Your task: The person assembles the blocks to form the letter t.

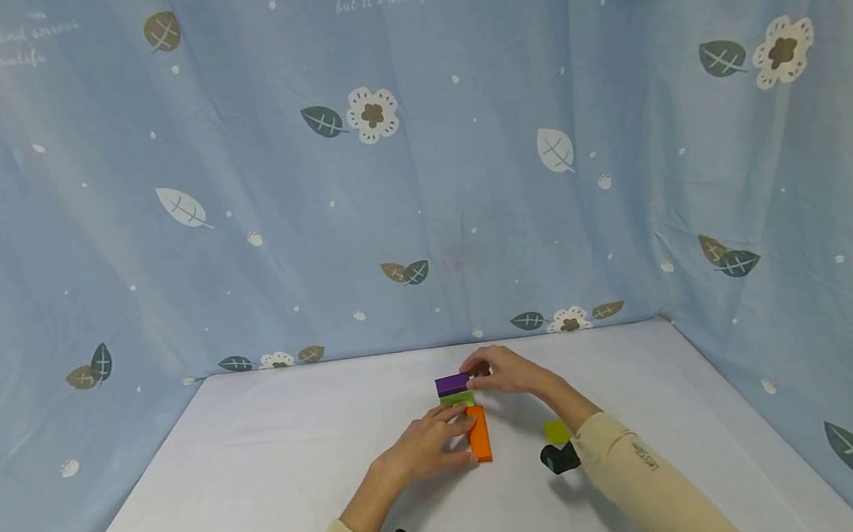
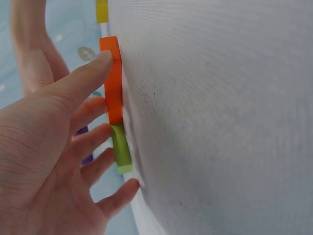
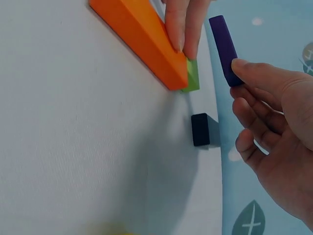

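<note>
My right hand [image 1: 506,370] pinches a purple block [image 3: 224,51] between thumb and fingers, holding it by one end above the table. A long orange block [image 1: 480,435] lies on the white table, with a light green block [image 2: 121,148] at its far end. Along the left of these two blocks, my left hand [image 1: 433,442] has its fingers loosely extended. Its thumb touches the orange block, while other fingertips rest at the green one. A small dark block [image 3: 200,129] stands beyond the green block in the right wrist view; the right hand mostly hides it in the head view.
A yellow block [image 1: 556,432] sits to the right, beside the right forearm and partly covered by it. Black wrist cameras [image 1: 559,458] are strapped to both wrists. A blue curtain [image 1: 467,213] with leaves and flowers encloses the table's [image 1: 283,444] back and sides.
</note>
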The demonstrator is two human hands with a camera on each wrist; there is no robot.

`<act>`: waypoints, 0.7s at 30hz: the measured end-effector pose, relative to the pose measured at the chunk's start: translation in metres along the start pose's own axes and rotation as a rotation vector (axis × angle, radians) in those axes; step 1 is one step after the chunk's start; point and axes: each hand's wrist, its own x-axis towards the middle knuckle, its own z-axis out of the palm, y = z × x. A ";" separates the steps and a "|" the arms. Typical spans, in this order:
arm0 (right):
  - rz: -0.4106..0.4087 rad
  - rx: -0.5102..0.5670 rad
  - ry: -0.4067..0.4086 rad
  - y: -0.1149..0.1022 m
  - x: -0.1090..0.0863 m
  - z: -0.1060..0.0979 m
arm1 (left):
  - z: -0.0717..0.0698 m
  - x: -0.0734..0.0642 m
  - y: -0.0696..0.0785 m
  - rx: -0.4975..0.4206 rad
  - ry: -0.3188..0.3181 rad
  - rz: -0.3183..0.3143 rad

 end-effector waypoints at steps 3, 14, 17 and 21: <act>0.019 0.001 0.004 0.002 -0.003 -0.003 | 0.000 0.000 0.000 0.005 0.002 0.001; 0.039 0.004 0.024 0.008 -0.017 -0.016 | 0.000 0.002 0.000 0.012 0.006 0.002; 0.057 0.007 0.029 0.010 -0.020 -0.019 | 0.001 0.002 -0.001 0.011 0.004 -0.003; 0.045 0.007 0.036 0.013 -0.024 -0.020 | 0.001 0.002 -0.001 0.019 0.009 0.005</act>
